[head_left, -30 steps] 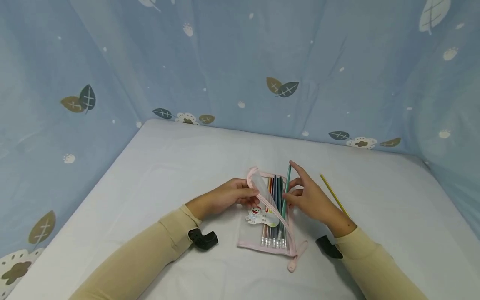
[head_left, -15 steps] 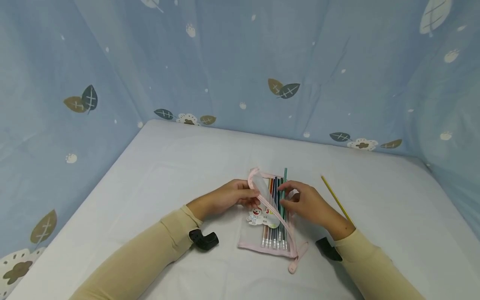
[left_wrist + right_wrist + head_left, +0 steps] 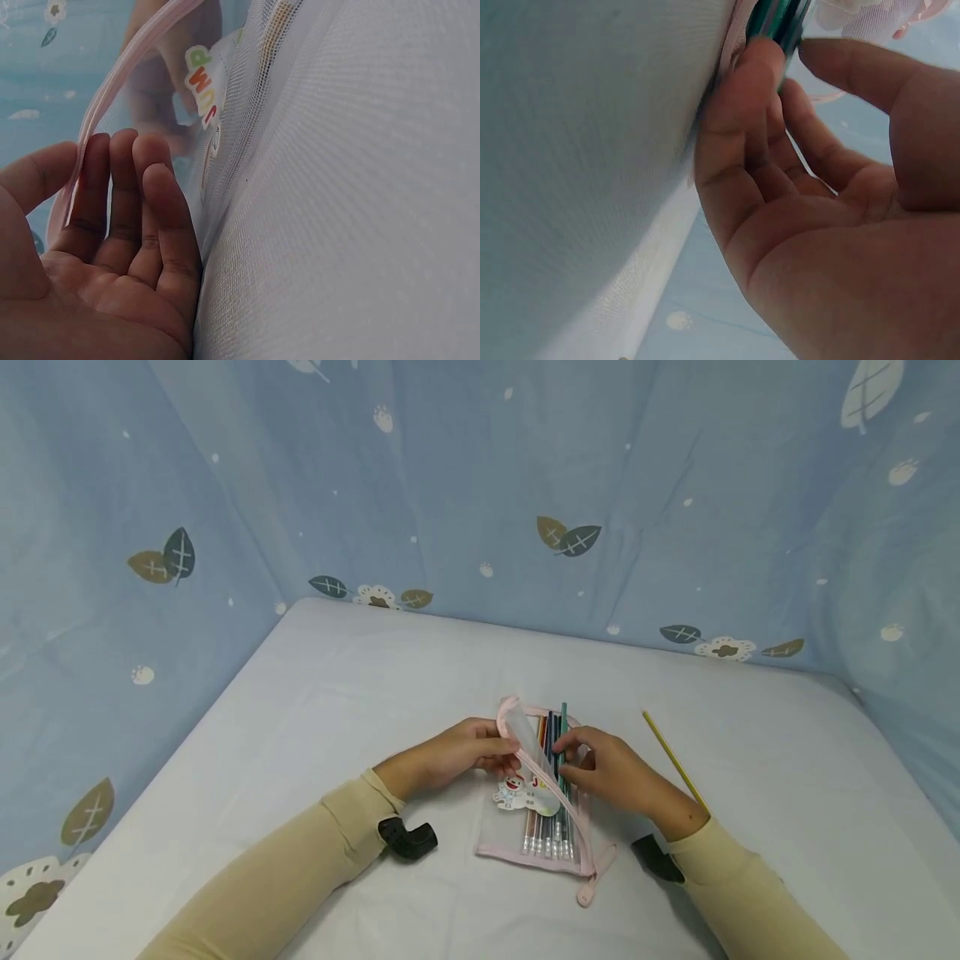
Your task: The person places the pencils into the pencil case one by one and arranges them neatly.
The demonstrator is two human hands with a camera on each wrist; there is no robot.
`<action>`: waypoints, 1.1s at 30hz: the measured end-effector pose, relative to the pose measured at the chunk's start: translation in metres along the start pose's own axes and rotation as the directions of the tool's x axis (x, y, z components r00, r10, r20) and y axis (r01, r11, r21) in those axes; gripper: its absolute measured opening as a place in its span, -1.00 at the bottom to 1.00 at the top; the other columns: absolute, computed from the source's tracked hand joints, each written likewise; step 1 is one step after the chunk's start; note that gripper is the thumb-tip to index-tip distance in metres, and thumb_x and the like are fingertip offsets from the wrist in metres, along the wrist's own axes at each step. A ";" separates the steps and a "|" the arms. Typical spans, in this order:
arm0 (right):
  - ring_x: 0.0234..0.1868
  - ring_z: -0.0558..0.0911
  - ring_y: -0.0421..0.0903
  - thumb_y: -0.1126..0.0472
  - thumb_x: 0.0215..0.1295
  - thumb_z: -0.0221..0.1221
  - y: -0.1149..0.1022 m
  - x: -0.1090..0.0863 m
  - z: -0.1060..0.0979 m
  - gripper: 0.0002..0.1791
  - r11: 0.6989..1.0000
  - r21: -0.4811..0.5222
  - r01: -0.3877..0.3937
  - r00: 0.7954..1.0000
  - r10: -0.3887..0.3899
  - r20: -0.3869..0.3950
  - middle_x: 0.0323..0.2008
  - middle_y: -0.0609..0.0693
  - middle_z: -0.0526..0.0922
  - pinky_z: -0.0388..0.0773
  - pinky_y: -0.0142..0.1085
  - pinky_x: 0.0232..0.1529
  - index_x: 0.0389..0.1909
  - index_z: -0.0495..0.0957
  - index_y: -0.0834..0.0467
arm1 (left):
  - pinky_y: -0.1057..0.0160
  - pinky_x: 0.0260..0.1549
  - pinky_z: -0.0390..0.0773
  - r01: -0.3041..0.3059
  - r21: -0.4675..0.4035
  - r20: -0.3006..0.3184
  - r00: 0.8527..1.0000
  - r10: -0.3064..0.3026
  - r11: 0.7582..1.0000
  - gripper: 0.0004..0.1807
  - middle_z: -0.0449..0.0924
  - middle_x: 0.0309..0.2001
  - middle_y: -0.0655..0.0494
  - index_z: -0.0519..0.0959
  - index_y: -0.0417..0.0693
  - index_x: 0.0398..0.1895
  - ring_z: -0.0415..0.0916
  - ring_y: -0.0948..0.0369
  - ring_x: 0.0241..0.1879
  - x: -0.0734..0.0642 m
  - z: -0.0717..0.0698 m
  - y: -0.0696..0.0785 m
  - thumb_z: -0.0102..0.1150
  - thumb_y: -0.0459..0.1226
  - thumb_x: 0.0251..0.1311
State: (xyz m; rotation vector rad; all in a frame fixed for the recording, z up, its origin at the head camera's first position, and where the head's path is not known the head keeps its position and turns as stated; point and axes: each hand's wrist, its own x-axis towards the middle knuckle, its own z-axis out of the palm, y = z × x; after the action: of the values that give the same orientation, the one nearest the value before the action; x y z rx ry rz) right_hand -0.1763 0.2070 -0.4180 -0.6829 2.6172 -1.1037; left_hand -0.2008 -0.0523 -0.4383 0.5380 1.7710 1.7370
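A see-through mesh pencil pouch [image 3: 498, 831] with pink trim lies on the white surface, several pencils [image 3: 553, 727] side by side in it. My left hand [image 3: 465, 750] pinches the pouch's pink zip edge [image 3: 112, 86] between thumb and fingers, lifting the mesh flap. Within the mouth of the pouch, a green pencil [image 3: 564, 714] sticks out a little past the other pencils' far ends. My right hand [image 3: 618, 768] holds this pencil between thumb and curled fingers; the right wrist view shows the fingertips at its green barrel [image 3: 769, 16].
A yellow pencil [image 3: 671, 756] lies on the white surface [image 3: 375, 677], to the right of the right hand. The pouch's pink pull loop [image 3: 592, 885] trails at its near right corner. Blue patterned curtain [image 3: 480, 485] borders the surface at the back and sides.
The green pencil has slid down into the pouch and left toward the other pencils. My right hand has come down with it, its raised index finger now bent. The left hand stays in place.
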 end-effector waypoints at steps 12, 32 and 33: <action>-0.45 0.55 -0.24 0.37 0.28 0.28 -0.004 -0.002 0.000 -0.71 0.998 -0.030 0.047 0.999 -0.048 -0.007 -0.17 0.12 0.58 0.56 -0.41 -0.47 0.01 0.55 0.26 | 0.36 -0.27 0.61 -0.007 -0.003 0.002 1.000 0.007 1.000 -0.79 0.66 -0.37 0.15 0.56 -0.32 -0.16 0.59 0.29 -0.36 0.000 0.001 0.002 0.00 -0.31 0.46; -0.36 0.52 -0.10 0.30 0.29 0.30 -0.001 -0.008 -0.017 -0.75 0.969 -0.240 -0.062 0.977 0.010 -0.212 -0.24 0.08 0.57 0.51 -0.37 -0.50 -0.02 0.59 0.18 | 0.36 -0.26 0.62 0.003 0.012 -0.007 1.000 -0.003 1.000 -0.77 0.67 -0.37 0.15 0.56 -0.33 -0.12 0.59 0.30 -0.37 -0.001 0.001 0.002 0.02 -0.30 0.46; -0.35 0.53 -0.10 0.30 0.29 0.29 0.000 -0.009 -0.019 -0.74 0.965 -0.252 -0.074 0.976 0.018 -0.217 -0.24 0.09 0.58 0.51 -0.37 -0.49 -0.02 0.59 0.18 | 0.36 -0.26 0.62 0.005 0.014 -0.006 1.000 -0.005 1.000 -0.77 0.67 -0.37 0.16 0.56 -0.33 -0.13 0.59 0.29 -0.36 -0.001 0.001 0.002 0.01 -0.30 0.46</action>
State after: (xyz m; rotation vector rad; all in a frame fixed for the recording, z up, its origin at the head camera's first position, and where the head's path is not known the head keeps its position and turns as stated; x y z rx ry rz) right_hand -0.1757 0.2231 -0.4048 -0.5758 2.9804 -0.8717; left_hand -0.1996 -0.0519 -0.4365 0.5346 1.7887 1.7258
